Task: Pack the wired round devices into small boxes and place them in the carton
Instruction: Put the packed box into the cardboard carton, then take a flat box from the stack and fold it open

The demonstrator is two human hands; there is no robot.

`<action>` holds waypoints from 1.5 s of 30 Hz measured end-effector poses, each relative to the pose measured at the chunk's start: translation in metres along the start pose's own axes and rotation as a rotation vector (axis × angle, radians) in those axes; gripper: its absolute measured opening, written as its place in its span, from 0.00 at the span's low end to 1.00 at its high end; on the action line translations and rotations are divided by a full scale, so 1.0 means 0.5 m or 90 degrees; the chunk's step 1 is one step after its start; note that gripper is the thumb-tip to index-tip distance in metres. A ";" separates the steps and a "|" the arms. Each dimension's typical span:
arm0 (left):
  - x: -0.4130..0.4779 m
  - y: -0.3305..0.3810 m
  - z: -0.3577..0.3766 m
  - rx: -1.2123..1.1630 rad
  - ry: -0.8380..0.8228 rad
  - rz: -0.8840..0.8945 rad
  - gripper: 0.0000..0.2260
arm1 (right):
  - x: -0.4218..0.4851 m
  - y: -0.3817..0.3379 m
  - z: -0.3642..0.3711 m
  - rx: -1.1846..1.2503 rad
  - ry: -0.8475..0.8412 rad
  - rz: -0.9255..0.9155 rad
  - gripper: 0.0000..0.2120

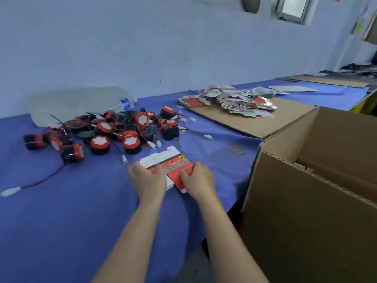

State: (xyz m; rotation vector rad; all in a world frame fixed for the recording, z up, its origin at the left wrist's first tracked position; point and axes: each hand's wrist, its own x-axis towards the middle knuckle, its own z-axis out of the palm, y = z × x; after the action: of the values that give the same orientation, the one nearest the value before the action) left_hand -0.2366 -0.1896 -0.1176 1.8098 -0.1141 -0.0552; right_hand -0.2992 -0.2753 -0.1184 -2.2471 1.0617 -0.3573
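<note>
A flat, unfolded small box (pixel 170 162), red and white, lies on the blue cloth in front of me. My left hand (pixel 148 178) grips its left side and my right hand (pixel 199 180) grips its right side, fingers curled over the card. A heap of several round black-and-red devices (pixel 114 132) with red-black wires and white plugs sits behind it to the left. The big brown carton (pixel 318 180) stands open at the right, a little of its contents showing inside.
A pile of flat box blanks (pixel 234 102) lies on a cardboard sheet (pixel 265 121) at the back right. A plastic bottle (pixel 124 103) and a grey bag (pixel 71 103) lie by the wall. A rubber band (pixel 236 150) rests near the carton.
</note>
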 end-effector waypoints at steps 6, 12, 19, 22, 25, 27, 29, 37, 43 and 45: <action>0.006 0.000 -0.001 -0.080 -0.022 -0.036 0.14 | 0.003 -0.031 0.015 -0.017 0.017 -0.040 0.16; 0.001 0.011 0.013 -0.038 -0.016 -0.012 0.21 | 0.017 -0.038 0.019 0.009 0.005 -0.024 0.25; 0.003 0.021 0.011 -0.018 0.048 0.082 0.26 | 0.015 -0.053 0.023 0.162 0.114 -0.078 0.24; -0.001 0.039 0.003 -0.109 0.040 0.140 0.28 | 0.010 -0.070 0.020 0.198 0.163 -0.147 0.27; 0.005 0.054 -0.025 -0.211 0.051 0.183 0.25 | 0.010 -0.095 0.010 0.274 0.203 -0.166 0.30; 0.026 0.067 -0.057 -0.223 0.093 0.185 0.25 | 0.010 -0.124 0.004 0.307 0.227 -0.208 0.28; 0.058 0.079 -0.098 -0.238 0.126 0.220 0.21 | 0.009 -0.172 0.011 0.345 0.218 -0.269 0.25; 0.178 0.020 -0.310 -0.287 0.290 0.188 0.12 | -0.044 -0.373 0.178 0.546 0.010 -0.433 0.20; 0.209 -0.108 -0.416 -0.220 0.367 0.139 0.12 | -0.084 -0.399 0.323 0.534 -0.136 -0.444 0.09; 0.215 -0.126 -0.426 -0.217 0.366 0.134 0.13 | -0.085 -0.396 0.343 0.534 -0.143 -0.439 0.07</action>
State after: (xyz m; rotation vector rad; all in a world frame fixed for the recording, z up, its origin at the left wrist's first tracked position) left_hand -0.1055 0.0192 -0.1250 1.4047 0.1096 0.5607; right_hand -0.1253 -0.0751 -0.1235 -1.7275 -0.0553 -0.6620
